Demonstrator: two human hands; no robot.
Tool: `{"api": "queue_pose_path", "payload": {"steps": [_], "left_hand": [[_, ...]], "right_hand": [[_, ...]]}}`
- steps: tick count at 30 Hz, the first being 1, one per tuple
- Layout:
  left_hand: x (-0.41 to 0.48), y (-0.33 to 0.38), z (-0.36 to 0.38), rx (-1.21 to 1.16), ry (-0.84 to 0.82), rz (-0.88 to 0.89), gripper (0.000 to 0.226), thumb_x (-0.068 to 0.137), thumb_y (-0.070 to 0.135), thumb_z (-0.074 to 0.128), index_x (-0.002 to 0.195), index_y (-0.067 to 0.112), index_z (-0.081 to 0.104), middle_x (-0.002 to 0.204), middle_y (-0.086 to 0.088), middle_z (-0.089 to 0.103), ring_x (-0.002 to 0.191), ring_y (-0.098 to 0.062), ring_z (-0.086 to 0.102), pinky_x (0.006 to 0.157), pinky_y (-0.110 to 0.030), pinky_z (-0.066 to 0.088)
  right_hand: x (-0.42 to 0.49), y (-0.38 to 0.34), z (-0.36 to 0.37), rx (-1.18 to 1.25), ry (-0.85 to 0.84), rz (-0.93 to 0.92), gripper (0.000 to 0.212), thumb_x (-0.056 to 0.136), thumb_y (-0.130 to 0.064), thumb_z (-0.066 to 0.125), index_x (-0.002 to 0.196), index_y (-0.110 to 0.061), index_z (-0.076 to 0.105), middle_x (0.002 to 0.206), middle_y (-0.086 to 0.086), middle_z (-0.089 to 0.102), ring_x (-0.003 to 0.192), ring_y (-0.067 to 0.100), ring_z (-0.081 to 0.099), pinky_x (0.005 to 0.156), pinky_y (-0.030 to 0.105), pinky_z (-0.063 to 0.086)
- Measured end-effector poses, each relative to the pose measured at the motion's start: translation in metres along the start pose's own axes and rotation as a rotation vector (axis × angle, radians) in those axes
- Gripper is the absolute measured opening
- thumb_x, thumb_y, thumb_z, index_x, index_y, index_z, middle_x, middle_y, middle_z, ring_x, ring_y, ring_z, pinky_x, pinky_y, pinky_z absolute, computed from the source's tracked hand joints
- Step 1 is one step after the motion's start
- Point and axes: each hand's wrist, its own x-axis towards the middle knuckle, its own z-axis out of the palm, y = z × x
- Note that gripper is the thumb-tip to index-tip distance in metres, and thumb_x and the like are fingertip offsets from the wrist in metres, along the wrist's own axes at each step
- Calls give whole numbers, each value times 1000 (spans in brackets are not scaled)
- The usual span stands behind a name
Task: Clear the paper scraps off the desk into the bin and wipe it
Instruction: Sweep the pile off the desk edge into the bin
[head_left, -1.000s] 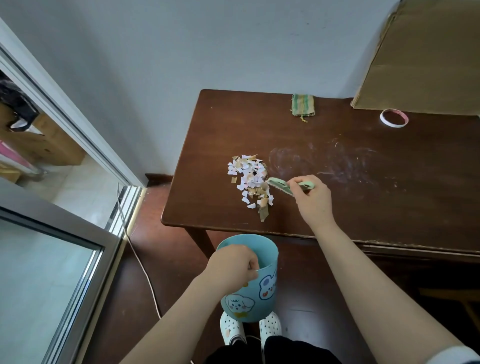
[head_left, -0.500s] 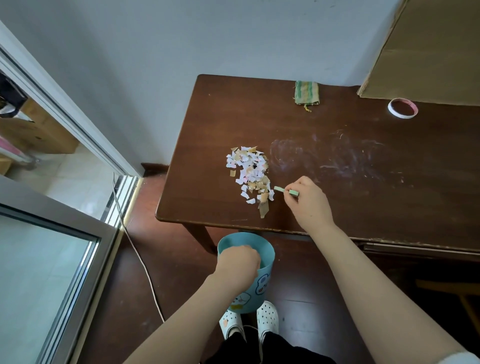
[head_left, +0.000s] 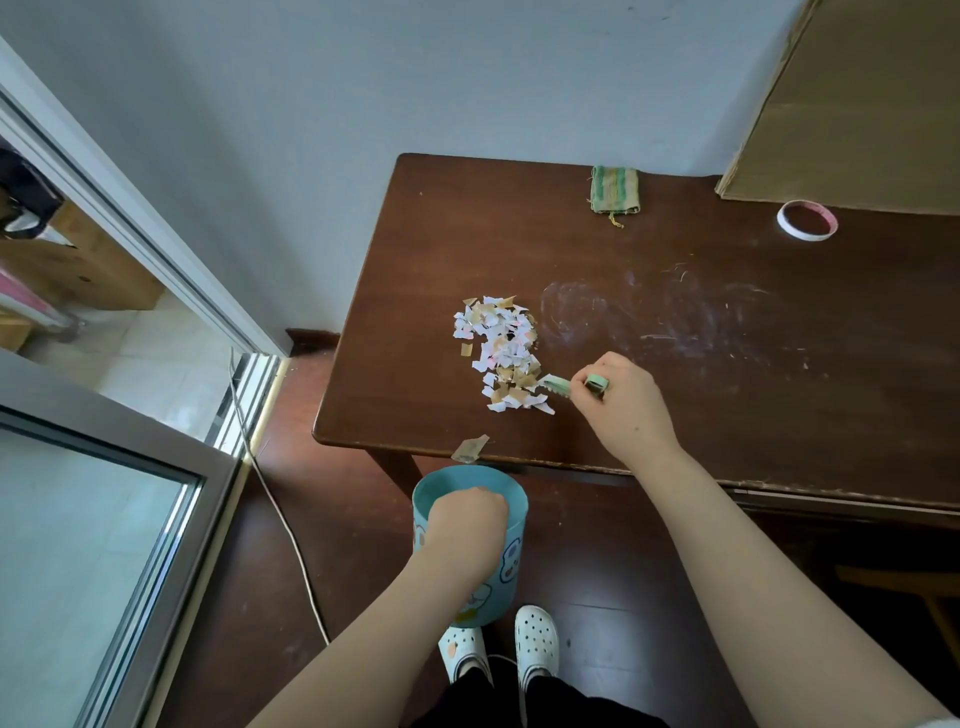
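A pile of white, pink and tan paper scraps (head_left: 501, 353) lies on the dark wooden desk (head_left: 675, 415) near its front left corner. My right hand (head_left: 621, 400) grips a small green brush (head_left: 558, 385) whose bristle end touches the pile's lower right side. One tan scrap (head_left: 470, 448) hangs over the desk's front edge. Just below it, my left hand (head_left: 467, 525) is closed on the rim of a blue bin (head_left: 498, 577) with cartoon pictures, held under the desk edge.
A folded green striped cloth (head_left: 614, 189) lies at the desk's back edge. A roll of tape (head_left: 807, 220) sits at the back right beside a leaning cardboard sheet (head_left: 852, 104). White smears mark the desk's middle. A cable (head_left: 280, 509) runs over the floor by a sliding door frame.
The brush has swept the pile's lower part toward the front edge, and one tan scrap now hangs over that edge above the bin. The bin stays held under the edge.
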Motion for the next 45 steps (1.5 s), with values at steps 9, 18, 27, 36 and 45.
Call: {"api": "queue_pose_path", "payload": {"steps": [9,18,27,36,45], "left_hand": [[-7,-8,-4,42,0,-77,22,88,4,53,109,6,59,110,-9,59,93,-25,63,64,-28,41],[-10,-11,-8,1,24,-102,24,86,5,55,109,8,59,111,-9,57,94,-24,62,65,-28,39],[-11,-9,-13,-35,33,-79,23,86,2,54,107,7,59,112,-9,55,95,-25,61,55,-24,35],[-9,-9,-13,-23,22,-91,25,86,1,54,110,6,58,113,-9,55,95,-25,61,67,-28,41],[-6,-7,-19,-43,54,-90,22,88,2,51,108,7,59,113,-9,56,96,-25,60,68,-28,40]], "right_hand": [[0,-6,6,-73,39,33,20,92,-18,51,82,-9,66,83,3,49,62,13,45,49,21,29],[-16,-30,27,-42,-125,-45,25,92,-21,50,77,-8,65,85,2,46,70,21,51,56,26,31],[-18,-39,31,43,-87,-108,20,90,-19,53,79,-12,68,79,-6,47,71,12,49,54,18,32],[-4,-18,19,-50,-17,55,24,89,-18,52,72,-6,63,77,3,48,63,19,47,49,23,28],[-18,-37,40,19,-154,-119,19,89,-19,53,83,-14,70,84,-10,45,75,14,50,63,25,34]]}}
